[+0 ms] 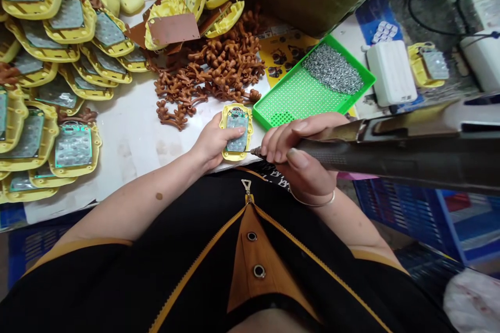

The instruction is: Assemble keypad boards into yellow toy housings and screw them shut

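**Driver tip at the yellow shell, both hands closed on their work**

From my seat I see the left hand (214, 141) curled around a small yellow shell (236, 132) with a grey circuit board set inside it, thumb laid across the board's face and fingers tucked underneath. The shell sits at the near edge of the white table (133, 135), just beside the green tray (308, 94).

The right hand (299, 158) is clenched around the dark barrel of an electric screwdriver (390, 153), fingertips bunched close to the bit. The bit's point meets the lower right edge of the shell; I cannot tell whether a screw sits under it, the spot is too small.

The green tray holds a heap of silvery screws (333, 67) in its far corner. Brown plastic pieces (219, 70) lie heaped behind the shell, and stacked yellow shells (50, 62) fill the left side.

The screwdriver's rear runs out of view on the right, large and blurred. The left fingers beneath the shell are hidden.
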Available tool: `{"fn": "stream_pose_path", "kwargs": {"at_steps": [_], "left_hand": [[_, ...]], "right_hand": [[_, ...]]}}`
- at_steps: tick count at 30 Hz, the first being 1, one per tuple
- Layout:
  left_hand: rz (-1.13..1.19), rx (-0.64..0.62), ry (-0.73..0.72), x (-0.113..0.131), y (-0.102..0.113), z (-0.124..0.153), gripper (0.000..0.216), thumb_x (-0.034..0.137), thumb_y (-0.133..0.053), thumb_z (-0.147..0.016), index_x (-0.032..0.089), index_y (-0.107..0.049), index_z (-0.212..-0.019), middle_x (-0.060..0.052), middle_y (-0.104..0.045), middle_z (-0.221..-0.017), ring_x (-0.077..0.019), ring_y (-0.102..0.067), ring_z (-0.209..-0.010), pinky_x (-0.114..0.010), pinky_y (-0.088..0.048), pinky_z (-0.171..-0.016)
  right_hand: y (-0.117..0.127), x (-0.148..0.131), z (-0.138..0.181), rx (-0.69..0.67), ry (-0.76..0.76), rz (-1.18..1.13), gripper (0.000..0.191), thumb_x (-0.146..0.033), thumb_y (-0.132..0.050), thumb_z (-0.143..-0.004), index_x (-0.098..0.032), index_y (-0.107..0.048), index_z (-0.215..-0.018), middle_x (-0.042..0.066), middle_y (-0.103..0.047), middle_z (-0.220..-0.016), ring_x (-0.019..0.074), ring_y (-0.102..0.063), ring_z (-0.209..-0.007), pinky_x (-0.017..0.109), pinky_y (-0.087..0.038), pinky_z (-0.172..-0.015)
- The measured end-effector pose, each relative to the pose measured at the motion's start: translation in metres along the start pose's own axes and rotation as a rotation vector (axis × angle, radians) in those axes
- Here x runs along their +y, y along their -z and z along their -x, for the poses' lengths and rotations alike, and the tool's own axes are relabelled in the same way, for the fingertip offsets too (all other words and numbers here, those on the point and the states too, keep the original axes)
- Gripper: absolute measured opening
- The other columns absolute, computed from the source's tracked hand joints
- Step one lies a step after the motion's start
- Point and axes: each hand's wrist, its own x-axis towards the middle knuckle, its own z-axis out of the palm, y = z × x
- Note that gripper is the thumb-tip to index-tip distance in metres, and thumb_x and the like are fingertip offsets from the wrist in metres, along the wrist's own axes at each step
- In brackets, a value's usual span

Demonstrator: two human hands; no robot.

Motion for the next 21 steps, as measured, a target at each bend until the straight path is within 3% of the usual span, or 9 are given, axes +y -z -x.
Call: {"fn": "stream_pose_path", "kwargs": {"at_steps": [7,12,15,18,21], "left_hand": [[0.013,-0.004,0.001,0.002,0.001,0.001,0.047,0.007,-0.075,-0.061,0.014,-0.057,-0.103,-0.006,-0.069,-0.095,-0.0233,-0.067,-0.091,-0.045,-0.052,-0.095],[0.024,-0.025,-0.006,-0.001,0.001,-0.001,0.048,0.008,-0.077,-0.061,0.014,-0.057,-0.104,-0.005,-0.069,-0.095,-0.0217,-0.067,-0.088,-0.045,-0.053,-0.093],[-0.009,-0.1,-0.056,-0.004,0.009,-0.003,0.053,0.014,-0.08,-0.062,0.017,-0.057,-0.11,-0.004,-0.07,-0.098,-0.0223,-0.068,-0.093,-0.046,-0.052,-0.095],[-0.238,-0.22,-0.207,0.005,0.026,0.0,0.059,0.023,-0.082,-0.066,0.02,-0.058,-0.12,-0.006,-0.072,-0.109,-0.0254,-0.068,-0.102,-0.047,-0.051,-0.099],[-0.721,-0.437,-0.472,0.025,0.04,0.01,0.046,0.023,-0.074,-0.077,0.02,-0.063,-0.122,-0.012,-0.068,-0.129,-0.0284,-0.063,-0.122,-0.045,-0.046,-0.108]], "right_hand": [[0.001,0.003,-0.001,-0.004,-0.048,0.0,0.023,-0.046,-0.071,-0.085,-0.038,-0.056,-0.101,-0.01,-0.05,-0.053,0.0122,-0.043,-0.035,0.029,-0.044,-0.036],[0.001,-0.004,-0.001,0.023,-0.061,-0.069,0.021,-0.031,-0.07,-0.086,-0.036,-0.062,-0.105,-0.009,-0.052,-0.056,0.012,-0.049,-0.04,0.028,-0.048,-0.04],[-0.001,-0.014,-0.005,0.052,-0.092,-0.131,0.02,-0.028,-0.069,-0.085,-0.033,-0.065,-0.104,-0.008,-0.053,-0.056,0.0125,-0.052,-0.043,0.029,-0.051,-0.044],[-0.001,-0.026,-0.013,0.154,-0.021,-0.164,0.017,-0.027,-0.072,-0.082,-0.028,-0.068,-0.099,-0.009,-0.05,-0.052,0.0115,-0.049,-0.039,0.028,-0.047,-0.041],[0.005,-0.035,-0.022,0.256,0.032,-0.17,0.017,-0.023,-0.072,-0.079,-0.024,-0.071,-0.096,-0.008,-0.049,-0.052,0.0105,-0.048,-0.039,0.028,-0.046,-0.041]]}}
